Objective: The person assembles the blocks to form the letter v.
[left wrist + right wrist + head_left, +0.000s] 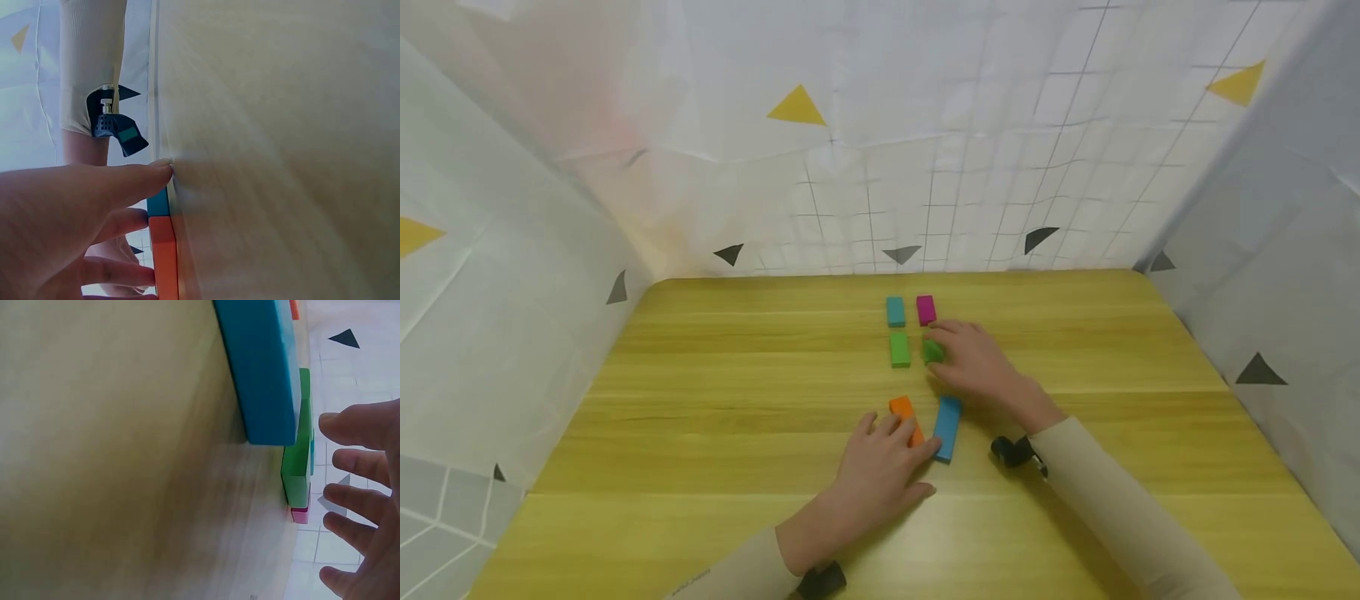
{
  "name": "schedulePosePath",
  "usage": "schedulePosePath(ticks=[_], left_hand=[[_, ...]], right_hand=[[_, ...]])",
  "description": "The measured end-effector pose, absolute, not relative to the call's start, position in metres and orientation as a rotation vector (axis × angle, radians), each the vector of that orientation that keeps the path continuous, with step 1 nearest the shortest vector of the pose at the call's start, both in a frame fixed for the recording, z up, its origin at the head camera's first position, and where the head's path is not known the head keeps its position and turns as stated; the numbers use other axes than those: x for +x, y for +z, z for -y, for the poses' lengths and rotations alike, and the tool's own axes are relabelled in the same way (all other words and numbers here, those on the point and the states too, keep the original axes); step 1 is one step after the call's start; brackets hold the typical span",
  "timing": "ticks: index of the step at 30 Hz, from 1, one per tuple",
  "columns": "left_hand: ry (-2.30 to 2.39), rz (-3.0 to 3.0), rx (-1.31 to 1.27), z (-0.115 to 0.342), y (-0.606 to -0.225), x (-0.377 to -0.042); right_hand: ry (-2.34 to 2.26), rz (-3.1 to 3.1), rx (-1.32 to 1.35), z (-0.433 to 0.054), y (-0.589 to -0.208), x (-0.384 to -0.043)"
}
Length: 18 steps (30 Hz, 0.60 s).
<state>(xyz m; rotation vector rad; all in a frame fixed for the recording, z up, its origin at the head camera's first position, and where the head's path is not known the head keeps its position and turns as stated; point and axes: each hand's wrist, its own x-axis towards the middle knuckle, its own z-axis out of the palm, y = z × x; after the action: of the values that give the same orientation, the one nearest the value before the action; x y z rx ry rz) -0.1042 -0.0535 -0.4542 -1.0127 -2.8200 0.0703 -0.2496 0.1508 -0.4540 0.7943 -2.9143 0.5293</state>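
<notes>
My left hand (878, 468) lies low over an orange block (900, 407), fingers extended. Its index fingertip reaches the near end of a blue block (949, 427). In the left wrist view the fingertips rest at the side of the orange block (165, 256), and the thumb points away from it. Above a green block (932, 351) hovers my right hand (976, 360), which partly hides it from the head. The right wrist view shows those fingers spread, with a gap between them and the green block (296, 478). There the blue block (265, 381) stands in front.
Beyond the hands, a second green block (899, 350), a teal block (896, 312) and a magenta block (927, 310) lie on the wooden table (715, 367). White sheeting with triangles (880, 192) encloses its back and sides. A black wrist camera (1013, 452) hangs under the right forearm.
</notes>
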Motion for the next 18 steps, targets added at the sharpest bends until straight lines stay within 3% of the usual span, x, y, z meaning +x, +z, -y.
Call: schedulePosePath(ticks=[18], left_hand=[[0.065,2.846,-1.028,0.053,-0.451,-0.106]], right_hand=[[0.539,2.96,0.819,-0.156,-0.453,-0.262]])
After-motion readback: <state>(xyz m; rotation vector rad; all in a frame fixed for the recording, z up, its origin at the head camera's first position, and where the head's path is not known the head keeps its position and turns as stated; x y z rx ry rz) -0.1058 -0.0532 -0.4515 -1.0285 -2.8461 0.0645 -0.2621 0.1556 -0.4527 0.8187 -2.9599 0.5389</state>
